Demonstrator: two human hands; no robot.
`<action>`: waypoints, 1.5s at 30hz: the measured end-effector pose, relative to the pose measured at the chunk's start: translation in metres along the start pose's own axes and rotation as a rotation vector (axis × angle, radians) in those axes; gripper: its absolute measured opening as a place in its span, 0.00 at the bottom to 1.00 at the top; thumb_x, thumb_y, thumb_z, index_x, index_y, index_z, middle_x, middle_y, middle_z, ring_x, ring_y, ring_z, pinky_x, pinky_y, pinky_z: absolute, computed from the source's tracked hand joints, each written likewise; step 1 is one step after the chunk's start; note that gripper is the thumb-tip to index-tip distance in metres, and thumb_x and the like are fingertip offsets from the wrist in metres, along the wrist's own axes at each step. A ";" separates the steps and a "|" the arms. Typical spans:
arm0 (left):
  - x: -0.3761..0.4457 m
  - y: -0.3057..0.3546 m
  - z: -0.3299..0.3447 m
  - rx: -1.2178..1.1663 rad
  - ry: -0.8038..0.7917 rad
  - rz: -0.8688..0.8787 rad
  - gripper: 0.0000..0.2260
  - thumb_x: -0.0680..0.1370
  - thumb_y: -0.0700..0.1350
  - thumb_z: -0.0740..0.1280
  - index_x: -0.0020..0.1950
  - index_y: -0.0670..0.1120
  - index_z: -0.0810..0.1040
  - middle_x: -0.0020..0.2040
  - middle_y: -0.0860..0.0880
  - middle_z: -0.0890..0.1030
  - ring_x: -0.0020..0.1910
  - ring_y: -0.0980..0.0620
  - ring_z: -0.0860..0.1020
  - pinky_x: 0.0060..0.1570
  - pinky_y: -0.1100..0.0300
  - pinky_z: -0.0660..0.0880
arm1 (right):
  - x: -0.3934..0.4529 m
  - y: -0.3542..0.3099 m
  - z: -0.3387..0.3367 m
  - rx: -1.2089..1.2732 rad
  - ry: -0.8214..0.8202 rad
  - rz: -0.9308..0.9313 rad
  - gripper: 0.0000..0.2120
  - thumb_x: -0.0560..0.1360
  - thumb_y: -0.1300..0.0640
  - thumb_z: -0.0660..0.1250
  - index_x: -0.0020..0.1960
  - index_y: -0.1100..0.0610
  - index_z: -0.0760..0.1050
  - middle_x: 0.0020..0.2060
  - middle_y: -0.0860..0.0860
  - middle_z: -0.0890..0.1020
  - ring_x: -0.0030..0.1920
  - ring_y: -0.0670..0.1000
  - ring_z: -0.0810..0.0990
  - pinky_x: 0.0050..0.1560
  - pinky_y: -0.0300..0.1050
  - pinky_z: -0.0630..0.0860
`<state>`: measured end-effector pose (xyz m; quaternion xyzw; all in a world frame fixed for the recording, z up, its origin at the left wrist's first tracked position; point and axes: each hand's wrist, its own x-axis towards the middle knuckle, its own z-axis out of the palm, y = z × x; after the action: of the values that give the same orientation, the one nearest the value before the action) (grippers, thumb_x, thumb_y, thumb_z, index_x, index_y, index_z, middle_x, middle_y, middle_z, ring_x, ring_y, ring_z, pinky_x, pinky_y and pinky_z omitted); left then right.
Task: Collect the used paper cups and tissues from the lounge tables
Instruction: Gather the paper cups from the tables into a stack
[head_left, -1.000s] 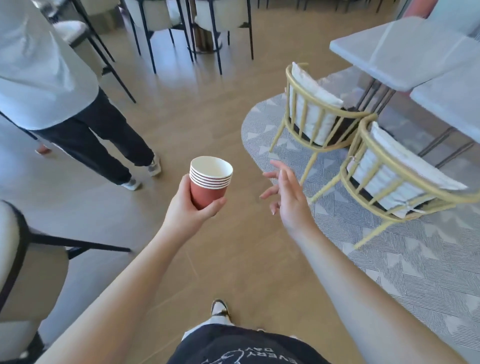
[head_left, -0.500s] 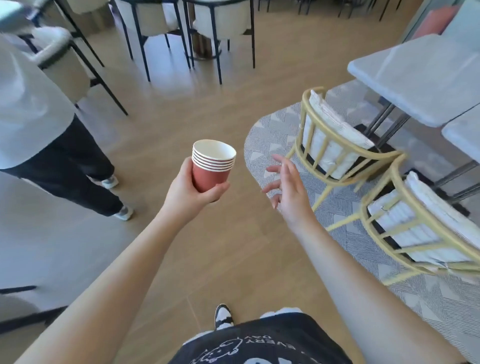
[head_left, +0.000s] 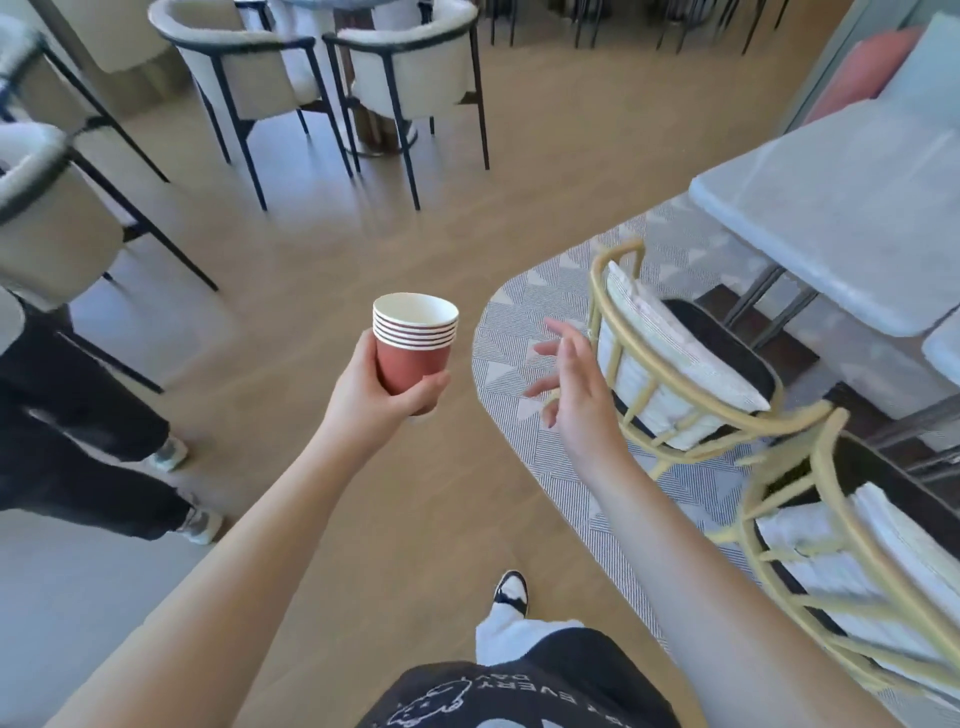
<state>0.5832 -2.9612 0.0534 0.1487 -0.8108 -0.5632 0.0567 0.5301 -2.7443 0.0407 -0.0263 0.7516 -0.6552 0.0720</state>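
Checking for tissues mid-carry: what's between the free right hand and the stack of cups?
Nothing: in the head view only wooden floor shows between the right hand and the stack of cups.

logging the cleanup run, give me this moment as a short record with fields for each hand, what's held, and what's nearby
left hand: left hand grips the stack
held: stack of nested red paper cups with white rims, upright, about five rims showing
right hand: right hand open, fingers spread, holds nothing
surface below: wooden floor
right side: grey patterned rug, two yellow-framed chairs with white cushions, pale grey table
left side: another person's legs in dark trousers
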 end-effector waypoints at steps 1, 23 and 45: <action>0.018 0.007 0.006 0.008 -0.013 -0.002 0.32 0.62 0.64 0.74 0.64 0.60 0.72 0.52 0.61 0.83 0.49 0.63 0.82 0.47 0.63 0.78 | 0.020 -0.002 -0.005 -0.004 0.012 0.000 0.17 0.86 0.47 0.50 0.71 0.46 0.67 0.57 0.45 0.77 0.40 0.42 0.79 0.37 0.40 0.70; 0.392 0.018 -0.009 -0.038 -0.012 0.023 0.24 0.64 0.61 0.76 0.56 0.68 0.72 0.49 0.69 0.82 0.43 0.67 0.82 0.37 0.75 0.74 | 0.394 -0.045 0.079 0.003 -0.017 -0.018 0.13 0.85 0.46 0.52 0.67 0.39 0.70 0.56 0.45 0.78 0.40 0.44 0.80 0.35 0.40 0.70; 0.813 0.112 0.110 0.080 -0.275 0.212 0.27 0.63 0.66 0.76 0.59 0.65 0.74 0.51 0.70 0.81 0.49 0.67 0.81 0.42 0.73 0.75 | 0.766 -0.063 0.012 0.108 0.190 0.025 0.13 0.83 0.40 0.52 0.63 0.32 0.71 0.53 0.39 0.79 0.37 0.43 0.80 0.24 0.33 0.67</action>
<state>-0.2371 -3.0742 0.0567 -0.0139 -0.8437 -0.5366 -0.0018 -0.2291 -2.8678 0.0447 0.0491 0.7188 -0.6934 0.0100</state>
